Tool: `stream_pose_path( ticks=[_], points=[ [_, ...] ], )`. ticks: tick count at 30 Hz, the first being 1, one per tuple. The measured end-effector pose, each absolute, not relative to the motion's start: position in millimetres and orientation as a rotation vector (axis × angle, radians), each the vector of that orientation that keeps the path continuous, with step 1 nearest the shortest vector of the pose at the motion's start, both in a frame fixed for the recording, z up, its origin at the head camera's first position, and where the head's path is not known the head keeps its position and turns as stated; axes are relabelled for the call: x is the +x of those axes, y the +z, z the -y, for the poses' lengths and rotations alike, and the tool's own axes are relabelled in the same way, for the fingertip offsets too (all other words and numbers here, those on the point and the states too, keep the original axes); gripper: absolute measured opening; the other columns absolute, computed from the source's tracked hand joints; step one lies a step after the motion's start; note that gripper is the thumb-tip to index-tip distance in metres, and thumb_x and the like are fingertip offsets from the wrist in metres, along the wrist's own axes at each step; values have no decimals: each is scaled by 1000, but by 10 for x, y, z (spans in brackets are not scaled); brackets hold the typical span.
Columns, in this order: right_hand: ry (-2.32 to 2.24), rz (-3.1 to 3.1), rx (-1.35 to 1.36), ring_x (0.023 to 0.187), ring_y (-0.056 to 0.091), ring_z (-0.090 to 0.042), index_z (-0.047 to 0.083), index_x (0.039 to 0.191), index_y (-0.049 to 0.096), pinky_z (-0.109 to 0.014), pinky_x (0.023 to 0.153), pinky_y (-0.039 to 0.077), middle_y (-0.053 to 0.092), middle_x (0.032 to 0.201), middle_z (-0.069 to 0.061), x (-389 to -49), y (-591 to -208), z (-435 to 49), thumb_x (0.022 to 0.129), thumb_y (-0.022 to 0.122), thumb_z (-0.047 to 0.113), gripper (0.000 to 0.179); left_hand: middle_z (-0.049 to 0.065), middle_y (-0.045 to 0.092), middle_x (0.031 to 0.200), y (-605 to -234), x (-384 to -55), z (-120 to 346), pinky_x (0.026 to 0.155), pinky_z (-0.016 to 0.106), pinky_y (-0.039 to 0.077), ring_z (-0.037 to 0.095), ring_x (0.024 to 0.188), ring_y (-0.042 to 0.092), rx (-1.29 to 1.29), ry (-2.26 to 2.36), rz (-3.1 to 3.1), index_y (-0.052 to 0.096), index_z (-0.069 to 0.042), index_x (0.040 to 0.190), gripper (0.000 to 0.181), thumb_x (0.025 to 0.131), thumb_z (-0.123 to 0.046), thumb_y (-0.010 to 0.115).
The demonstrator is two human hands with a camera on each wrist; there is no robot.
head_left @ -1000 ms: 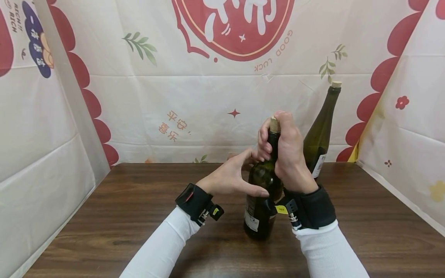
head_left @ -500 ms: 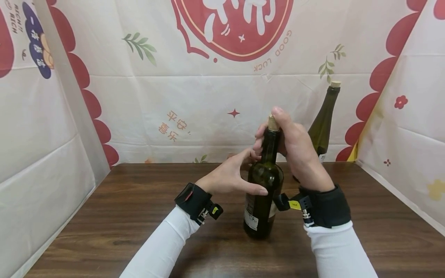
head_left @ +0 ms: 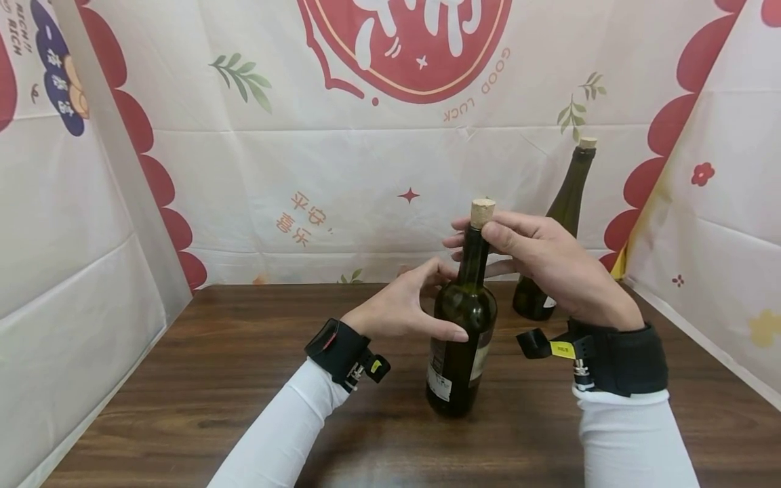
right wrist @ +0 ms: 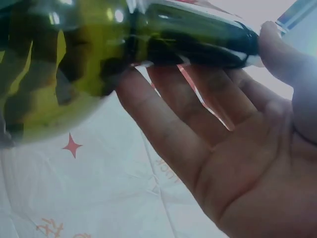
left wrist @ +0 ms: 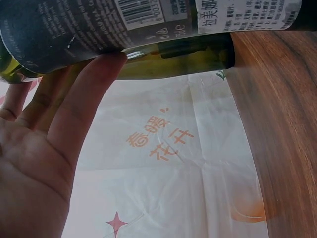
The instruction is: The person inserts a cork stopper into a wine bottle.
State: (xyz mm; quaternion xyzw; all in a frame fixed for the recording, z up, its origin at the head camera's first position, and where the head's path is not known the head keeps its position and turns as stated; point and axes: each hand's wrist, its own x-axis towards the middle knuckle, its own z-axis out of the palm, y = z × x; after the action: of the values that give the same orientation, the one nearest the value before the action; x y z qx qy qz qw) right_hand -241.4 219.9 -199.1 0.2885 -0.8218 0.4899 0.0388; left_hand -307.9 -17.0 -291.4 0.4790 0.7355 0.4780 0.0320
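A dark green wine bottle (head_left: 466, 308) stands upright on the table, a cork (head_left: 483, 213) protruding from its mouth. My left hand (head_left: 403, 308) grips the bottle around its shoulder, thumb across the near side and fingers behind. In the left wrist view, the bottle's printed label (left wrist: 143, 20) faces the camera. My right hand (head_left: 549, 251) is at the neck, its fingers fairly straight and passing behind it. Its thumb tip lies by the bottle's lip, just below the cork. The right wrist view shows those fingers (right wrist: 171, 119) spread along the neck, with the cork mostly hidden.
Behind my right hand, a second green bottle (head_left: 564, 203) with a cork stands near the table's back right. The brown wooden table (head_left: 244, 379) meets a printed cloth backdrop (head_left: 274, 169), and cloth walls rise at both sides.
My right hand has loosened from its wrap around the neck, swung outward to the right and straightened its fingers. The cork shows more fully. My left hand and the bottle have hardly moved.
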Motion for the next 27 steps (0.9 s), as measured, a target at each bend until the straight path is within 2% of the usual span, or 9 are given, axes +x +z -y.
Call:
stream_pose_path(
  ticks=[6, 10, 20, 27],
  points=[
    [1410, 2588, 936, 128, 65, -22, 19, 151, 58, -41, 101, 55, 73, 132, -4, -2422, -1989, -2261, 106, 69, 23, 46, -7, 63, 134, -2917, -3097, 163, 110, 38, 44, 11, 129, 57, 1494, 1485, -2249, 52, -24, 132, 62, 84, -24, 92],
    [1355, 2611, 990, 124, 67, -21, 15, 151, 58, -33, 97, 56, 72, 132, -5, -2443, -2002, -2272, 104, 71, 19, 49, -7, 62, 135, -2919, -3098, 170, 111, 39, 43, 11, 131, 55, 1486, 1479, -2262, 52, -25, 130, 61, 84, -25, 92],
    [1259, 2617, 995, 120, 69, -20, 15, 146, 61, -32, 95, 57, 72, 131, -4, -2440, -2002, -2253, 103, 74, 20, 45, -2, 64, 132, -2907, -3082, 182, 108, 39, 46, 13, 127, 58, 1466, 1489, -2241, 51, -20, 132, 62, 84, -24, 91],
    [1159, 2611, 914, 115, 70, -20, 17, 148, 61, -32, 90, 58, 76, 123, -1, -2397, -2008, -2258, 104, 73, 25, 47, -2, 64, 130, -2897, -3061, 166, 106, 53, 49, 13, 123, 60, 1442, 1458, -2272, 49, -22, 135, 62, 87, -27, 88]
  ],
)
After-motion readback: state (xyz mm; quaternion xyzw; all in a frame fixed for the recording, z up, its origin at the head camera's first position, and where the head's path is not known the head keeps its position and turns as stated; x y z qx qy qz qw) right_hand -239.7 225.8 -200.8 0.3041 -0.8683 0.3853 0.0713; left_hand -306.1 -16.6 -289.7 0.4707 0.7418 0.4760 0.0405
